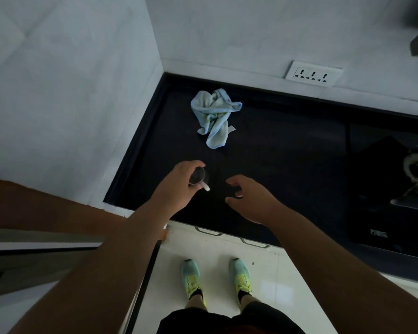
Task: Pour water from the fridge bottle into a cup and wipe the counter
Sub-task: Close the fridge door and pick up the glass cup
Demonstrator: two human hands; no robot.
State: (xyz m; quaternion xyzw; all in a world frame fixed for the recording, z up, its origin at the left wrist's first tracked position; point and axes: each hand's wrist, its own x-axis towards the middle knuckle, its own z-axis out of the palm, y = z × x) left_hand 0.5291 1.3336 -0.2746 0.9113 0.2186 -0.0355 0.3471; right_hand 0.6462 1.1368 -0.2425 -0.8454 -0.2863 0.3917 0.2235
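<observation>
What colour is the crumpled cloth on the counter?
Light blue, with faint yellow-green marks; the cloth shows in the head view.

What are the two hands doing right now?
Left hand: closed around a small clear cup on the dark counter.
Right hand: open, fingers curled, holding nothing.
</observation>
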